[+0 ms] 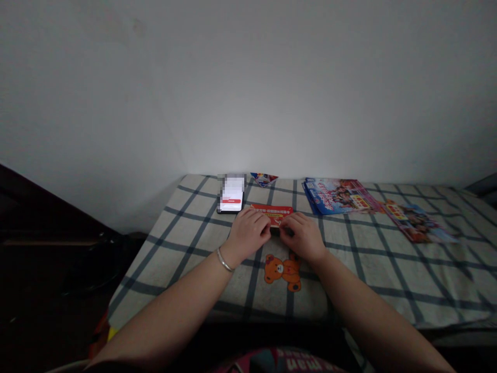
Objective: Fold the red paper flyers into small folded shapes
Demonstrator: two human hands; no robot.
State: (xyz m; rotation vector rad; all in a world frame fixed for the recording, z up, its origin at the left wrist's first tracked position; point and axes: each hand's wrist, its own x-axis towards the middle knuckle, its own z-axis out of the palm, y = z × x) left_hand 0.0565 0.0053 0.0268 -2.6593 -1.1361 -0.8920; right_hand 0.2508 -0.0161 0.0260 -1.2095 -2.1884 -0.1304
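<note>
Red leaflet (272, 211) is pinched at its near edge by left hand (250, 234) and right hand (303, 237), both curled tight, on the checked cloth (186, 233); it's half hidden, print can't be read tbh.

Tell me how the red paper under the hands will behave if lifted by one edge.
Probably floppy: the red paper looks thin and lies flat on the checked cloth, so a lifted edge would likely droop. It looks light too, a small sheet. It should crease easily where the left hand and right hand meet on its near edge.
</note>
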